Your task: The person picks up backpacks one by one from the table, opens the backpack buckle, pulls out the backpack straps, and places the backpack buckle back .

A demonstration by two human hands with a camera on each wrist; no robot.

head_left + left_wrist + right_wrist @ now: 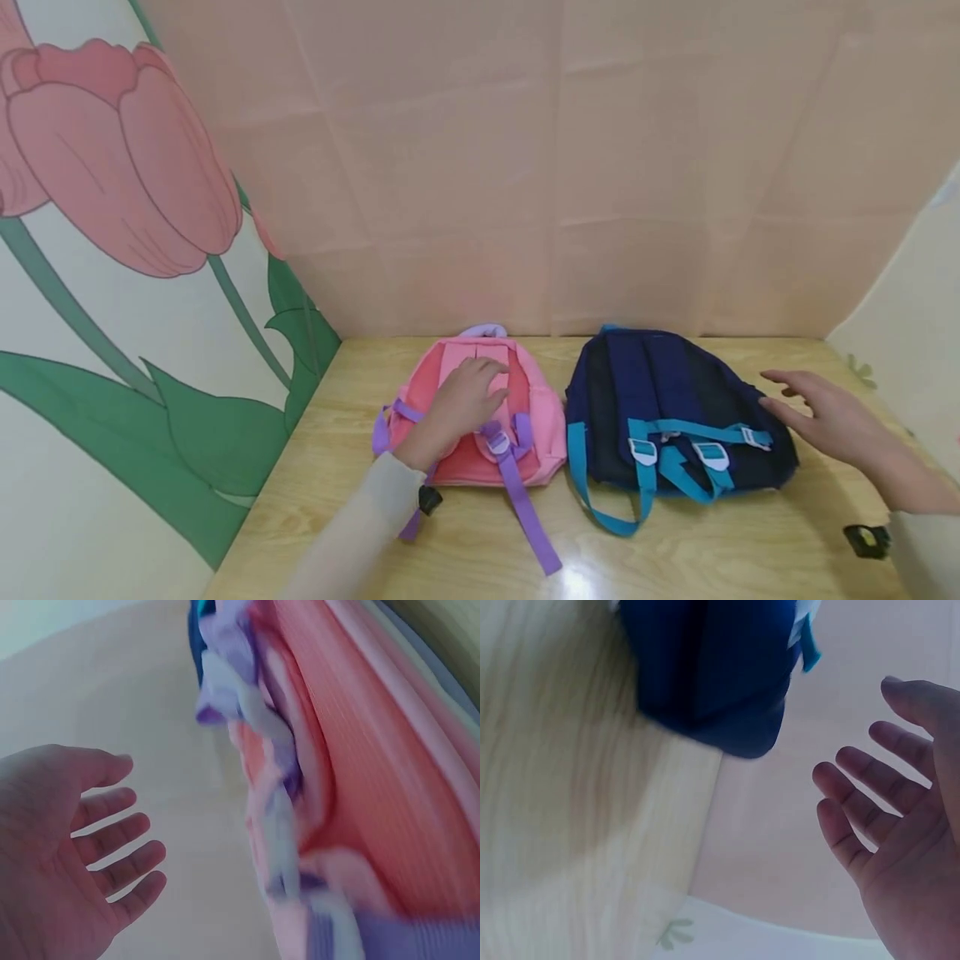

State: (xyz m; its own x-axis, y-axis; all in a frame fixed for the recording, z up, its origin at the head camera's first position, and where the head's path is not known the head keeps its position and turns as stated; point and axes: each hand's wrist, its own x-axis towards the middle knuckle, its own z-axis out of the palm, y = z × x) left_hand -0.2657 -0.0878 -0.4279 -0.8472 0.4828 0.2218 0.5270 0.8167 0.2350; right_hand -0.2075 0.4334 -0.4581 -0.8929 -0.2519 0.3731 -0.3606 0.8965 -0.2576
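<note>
A pink child's backpack [546, 417] with purple straps lies back side up, left of centre in the head view. My left hand [467, 398] hovers over it with relaxed fingers; the left wrist view shows a gap between this hand [82, 847] and the pink backpack [375, 765]. To its right lies a navy backpack [675, 375] with teal straps and white buckles, also back side up. Beside its right edge is my right hand [836, 421], fingers loosely spread. In the right wrist view, the right hand [900, 802] stands apart from the navy backpack [705, 675].
Both backpacks lie on a light wooden table [315, 467]. Behind it hangs a creased pinkish-beige sheet [480, 167]. A wall with painted tulips [112, 158] rises at the left, and a pale wall [911, 325] at the right. A purple strap [528, 521] trails toward the front.
</note>
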